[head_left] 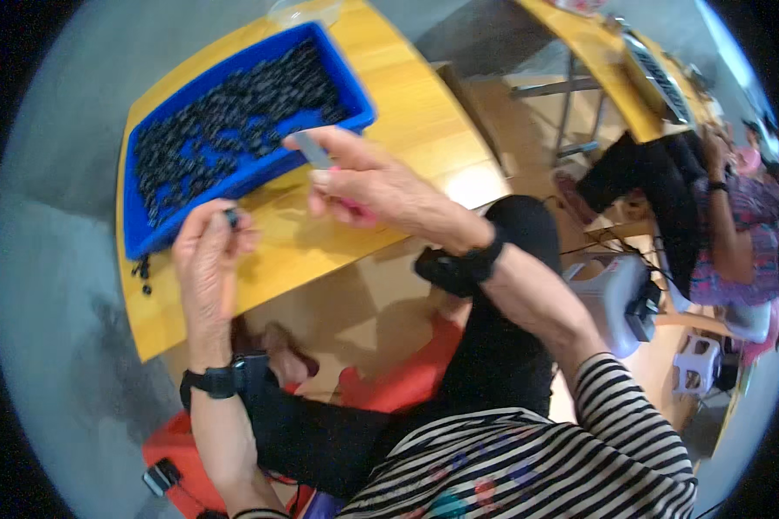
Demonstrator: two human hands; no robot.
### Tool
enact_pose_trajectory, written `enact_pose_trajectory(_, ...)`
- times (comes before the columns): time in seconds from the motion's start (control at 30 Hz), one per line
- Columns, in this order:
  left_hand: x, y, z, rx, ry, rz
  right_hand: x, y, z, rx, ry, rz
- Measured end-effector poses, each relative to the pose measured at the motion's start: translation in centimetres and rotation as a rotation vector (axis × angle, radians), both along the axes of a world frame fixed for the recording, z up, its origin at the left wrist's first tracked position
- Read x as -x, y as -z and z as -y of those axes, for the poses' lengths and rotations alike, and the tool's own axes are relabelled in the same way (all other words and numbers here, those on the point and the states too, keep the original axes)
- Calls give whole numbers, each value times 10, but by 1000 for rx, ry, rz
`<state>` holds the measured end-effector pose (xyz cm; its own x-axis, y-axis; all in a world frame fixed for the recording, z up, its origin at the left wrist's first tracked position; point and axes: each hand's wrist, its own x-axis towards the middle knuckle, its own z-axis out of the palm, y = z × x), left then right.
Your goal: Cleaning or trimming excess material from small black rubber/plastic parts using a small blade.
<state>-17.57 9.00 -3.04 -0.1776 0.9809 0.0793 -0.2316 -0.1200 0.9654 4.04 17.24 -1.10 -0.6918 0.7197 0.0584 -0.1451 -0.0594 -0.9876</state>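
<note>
Between the fingertips of my left hand (pixel 209 251) is a small black part (pixel 231 216), mostly hidden by the fingers. My right hand (pixel 372 180) is closed around the pink handle of a small knife (pixel 312 150); its flat grey blade lies along the index finger and points toward the far left. Both hands are above the near side of the table, apart from each other. Just beyond them stands a blue plastic bin (pixel 255 180), holding a great many small black parts (pixel 234 108). Their exact kind is too small to make out.
The bin rests on a yellow wooden table (pixel 424 130). Several loose black parts (pixel 144 277) lie by the bin's near left corner. At right, another person (pixel 736 225) sits by a second yellow table (pixel 580 35), with a grey-white stool (pixel 610 298) and cables nearer me.
</note>
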Motion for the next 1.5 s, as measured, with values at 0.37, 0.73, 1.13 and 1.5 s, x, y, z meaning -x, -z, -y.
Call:
enact_pose_trajectory(0.37,-28,1,24,241,228,461,10,2,47,-196,120,75)
enact_pose_trajectory(0.73,-36,7,30,295,299,499,16,8,56,-341,188,87)
enact_pose_trajectory(1.13,-36,8,35,301,357,491,9,17,46,-152,20,-87)
enact_pose_trajectory(1.5,-33,6,34,314,352,585,13,17,49,59,7,-141)
